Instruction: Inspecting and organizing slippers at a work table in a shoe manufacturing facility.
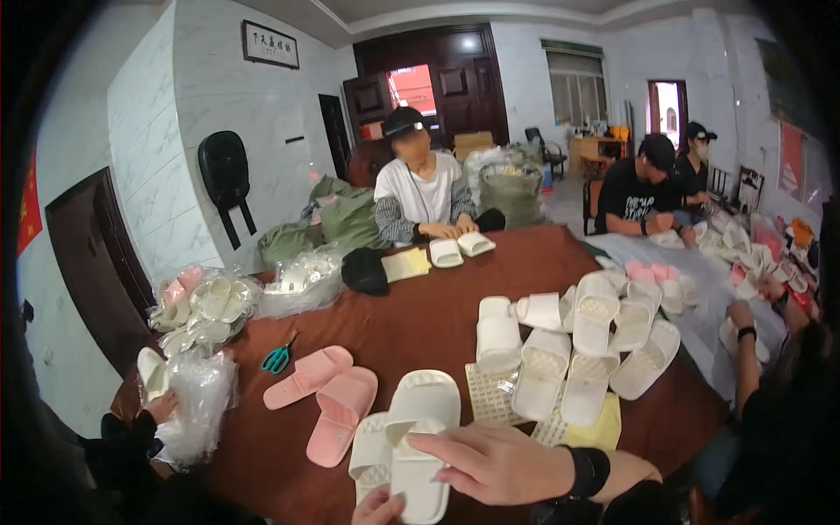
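Note:
Near the front edge of the table, my left hand (378,507) grips a white slipper (418,492) by its heel end. Across the same slipper lies my right hand (503,459), its index finger on the strap and other fingertips at the sole's side. A black band circles my right wrist. Another white slipper (427,392) sits just beyond the held one, and one more (371,451) shows at its left. Two pink slippers (341,416) lie to the left of these. Sheets of small pale stickers (492,394) are at the right, partly under white slippers.
Several white slippers (591,367) cluster right of centre. Teal-handled scissors (278,357) lie at the left, near bagged slippers (214,302). A co-worker's hand (162,407) holds clear plastic bags there. Opposite, a person (424,188) handles white slippers; others work at the right.

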Action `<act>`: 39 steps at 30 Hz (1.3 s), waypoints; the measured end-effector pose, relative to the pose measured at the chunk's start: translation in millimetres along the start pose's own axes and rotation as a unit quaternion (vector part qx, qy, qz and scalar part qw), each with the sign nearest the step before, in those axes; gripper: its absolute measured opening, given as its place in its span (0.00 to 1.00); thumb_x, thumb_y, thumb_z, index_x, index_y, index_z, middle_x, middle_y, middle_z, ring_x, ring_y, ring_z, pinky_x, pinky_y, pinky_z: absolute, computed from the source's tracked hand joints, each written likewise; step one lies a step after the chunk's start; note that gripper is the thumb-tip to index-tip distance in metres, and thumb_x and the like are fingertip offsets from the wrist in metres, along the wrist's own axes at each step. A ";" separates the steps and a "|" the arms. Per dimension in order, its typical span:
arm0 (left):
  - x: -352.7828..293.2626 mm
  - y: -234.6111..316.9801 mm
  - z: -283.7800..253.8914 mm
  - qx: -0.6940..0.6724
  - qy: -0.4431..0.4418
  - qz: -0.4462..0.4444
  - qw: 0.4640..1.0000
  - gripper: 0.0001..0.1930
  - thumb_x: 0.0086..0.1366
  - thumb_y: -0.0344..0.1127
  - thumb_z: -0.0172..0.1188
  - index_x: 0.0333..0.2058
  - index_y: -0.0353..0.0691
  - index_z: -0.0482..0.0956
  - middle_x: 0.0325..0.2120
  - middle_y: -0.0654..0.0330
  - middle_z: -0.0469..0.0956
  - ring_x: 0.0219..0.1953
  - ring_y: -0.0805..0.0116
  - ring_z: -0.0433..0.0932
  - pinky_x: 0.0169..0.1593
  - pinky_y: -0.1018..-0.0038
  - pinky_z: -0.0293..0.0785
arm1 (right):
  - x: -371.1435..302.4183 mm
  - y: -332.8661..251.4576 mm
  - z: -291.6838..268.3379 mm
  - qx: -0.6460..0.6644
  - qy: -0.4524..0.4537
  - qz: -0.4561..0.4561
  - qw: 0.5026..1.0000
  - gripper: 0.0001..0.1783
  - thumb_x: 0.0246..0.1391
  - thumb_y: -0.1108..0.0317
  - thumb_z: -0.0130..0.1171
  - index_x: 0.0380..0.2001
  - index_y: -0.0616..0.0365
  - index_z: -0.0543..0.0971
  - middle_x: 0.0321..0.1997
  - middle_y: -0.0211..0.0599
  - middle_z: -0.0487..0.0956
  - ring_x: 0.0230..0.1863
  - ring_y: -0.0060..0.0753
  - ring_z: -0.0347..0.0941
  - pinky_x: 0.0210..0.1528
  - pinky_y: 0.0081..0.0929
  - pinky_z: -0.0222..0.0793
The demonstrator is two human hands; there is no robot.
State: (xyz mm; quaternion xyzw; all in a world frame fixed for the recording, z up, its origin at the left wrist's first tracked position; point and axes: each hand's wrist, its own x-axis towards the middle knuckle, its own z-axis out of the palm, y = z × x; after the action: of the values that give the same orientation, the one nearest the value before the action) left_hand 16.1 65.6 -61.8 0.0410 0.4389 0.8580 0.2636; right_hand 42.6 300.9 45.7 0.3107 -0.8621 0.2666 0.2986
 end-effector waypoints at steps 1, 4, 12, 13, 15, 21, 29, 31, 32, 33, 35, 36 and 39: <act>4.9 -4.3 -2.2 0.016 0.023 -0.027 0.999 0.16 0.68 0.28 0.55 0.54 0.32 0.72 0.45 0.59 0.80 0.46 0.70 0.78 0.51 0.73 0.73 | -2.3 5.9 7.4 -0.003 -0.026 -0.005 1.000 0.29 0.53 0.67 0.64 0.58 0.57 0.70 0.43 0.38 0.78 0.35 0.42 0.77 0.38 0.34 0.73; 12.2 -21.4 -15.7 -0.009 -0.007 -0.045 0.999 0.17 0.68 0.27 0.54 0.55 0.32 0.71 0.47 0.58 0.79 0.48 0.68 0.78 0.53 0.72 0.73 | -14.1 31.8 39.1 -0.033 -0.090 -0.003 0.995 0.26 0.54 0.64 0.63 0.56 0.56 0.71 0.43 0.36 0.75 0.38 0.42 0.76 0.40 0.36 0.72; -5.6 -18.9 -11.8 0.220 -0.023 0.016 0.975 0.25 0.67 0.25 0.54 0.62 0.30 0.63 0.45 0.57 0.79 0.43 0.69 0.79 0.44 0.75 0.76 | -26.8 64.4 64.1 -0.131 -0.175 0.043 0.975 0.23 0.53 0.60 0.62 0.51 0.55 0.72 0.47 0.39 0.71 0.51 0.43 0.69 0.46 0.43 0.69; -9.8 -15.8 -9.8 0.314 -0.024 0.050 0.948 0.25 0.68 0.25 0.54 0.63 0.31 0.63 0.43 0.57 0.80 0.40 0.69 0.79 0.41 0.76 0.77 | -27.9 69.7 67.7 -0.127 -0.171 0.046 0.976 0.26 0.54 0.59 0.61 0.54 0.54 0.70 0.50 0.41 0.70 0.53 0.47 0.68 0.48 0.47 0.69; -16.9 -5.2 -11.7 0.443 -0.042 0.109 0.889 0.23 0.68 0.25 0.54 0.61 0.31 0.66 0.40 0.56 0.81 0.38 0.70 0.79 0.41 0.76 0.77 | -27.9 71.1 68.2 -0.119 -0.206 0.081 0.968 0.28 0.54 0.58 0.61 0.56 0.53 0.68 0.51 0.42 0.69 0.54 0.48 0.67 0.49 0.47 0.69; -16.6 26.5 -24.6 0.612 0.108 0.324 0.713 0.09 0.63 0.24 0.57 0.43 0.32 0.80 0.38 0.48 0.80 0.41 0.52 0.80 0.48 0.64 0.75 | -38.6 89.7 80.7 -0.117 -0.227 0.114 0.960 0.26 0.57 0.58 0.57 0.58 0.53 0.67 0.48 0.50 0.71 0.47 0.54 0.70 0.46 0.49 0.67; -1.7 9.9 -70.0 0.713 0.130 0.304 0.618 0.12 0.61 0.27 0.62 0.43 0.32 0.80 0.45 0.46 0.77 0.49 0.46 0.74 0.55 0.59 0.69 | -44.3 94.2 86.4 -0.130 -0.261 0.152 0.944 0.30 0.58 0.60 0.56 0.64 0.49 0.63 0.53 0.46 0.68 0.52 0.53 0.69 0.49 0.47 0.69; -1.5 4.4 -65.5 0.708 0.119 0.314 0.621 0.12 0.60 0.27 0.63 0.43 0.32 0.80 0.45 0.46 0.77 0.48 0.46 0.74 0.54 0.58 0.69 | -45.1 92.5 87.6 -0.140 -0.256 0.144 0.946 0.30 0.58 0.62 0.56 0.64 0.50 0.63 0.52 0.46 0.68 0.51 0.52 0.70 0.49 0.47 0.69; -1.8 2.2 -62.1 0.703 0.107 0.325 0.623 0.12 0.60 0.28 0.63 0.43 0.33 0.80 0.45 0.46 0.77 0.48 0.46 0.74 0.54 0.58 0.70 | -43.5 91.0 85.2 -0.148 -0.262 0.142 0.943 0.30 0.57 0.64 0.55 0.64 0.51 0.63 0.52 0.46 0.69 0.51 0.52 0.70 0.49 0.47 0.69; -1.0 1.8 -56.1 0.694 0.100 0.337 0.628 0.13 0.57 0.27 0.64 0.42 0.34 0.79 0.44 0.48 0.76 0.47 0.47 0.73 0.51 0.57 0.69 | -41.5 90.3 83.4 -0.155 -0.270 0.140 0.940 0.30 0.56 0.66 0.54 0.64 0.52 0.64 0.52 0.47 0.69 0.51 0.51 0.70 0.49 0.46 0.69; 4.4 0.1 -58.4 0.697 0.099 0.314 0.637 0.14 0.53 0.27 0.64 0.40 0.34 0.79 0.41 0.48 0.75 0.45 0.48 0.73 0.50 0.57 0.68 | -36.0 91.4 83.5 -0.144 -0.271 0.138 0.942 0.30 0.55 0.68 0.53 0.63 0.53 0.64 0.51 0.47 0.69 0.51 0.51 0.70 0.49 0.45 0.70; 6.1 -2.2 -60.1 0.698 0.087 0.297 0.645 0.15 0.50 0.27 0.64 0.39 0.35 0.79 0.37 0.49 0.74 0.43 0.49 0.73 0.49 0.57 0.67 | -36.2 90.4 83.0 -0.140 -0.267 0.143 0.943 0.31 0.54 0.70 0.53 0.63 0.54 0.65 0.51 0.47 0.70 0.51 0.51 0.70 0.49 0.45 0.70; 9.2 -1.8 -56.3 0.676 0.109 0.281 0.673 0.16 0.47 0.28 0.66 0.38 0.38 0.81 0.39 0.52 0.74 0.43 0.50 0.72 0.49 0.59 0.65 | -35.7 91.9 82.7 -0.177 -0.238 0.123 0.947 0.29 0.52 0.72 0.52 0.61 0.54 0.67 0.50 0.47 0.70 0.48 0.51 0.72 0.46 0.43 0.72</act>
State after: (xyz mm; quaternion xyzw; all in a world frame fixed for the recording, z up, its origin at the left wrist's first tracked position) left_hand -8.0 29.7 -99.2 0.2360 0.8921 0.3591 -0.1394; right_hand -27.7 322.1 -60.0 0.1991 -0.9729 0.0629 0.0993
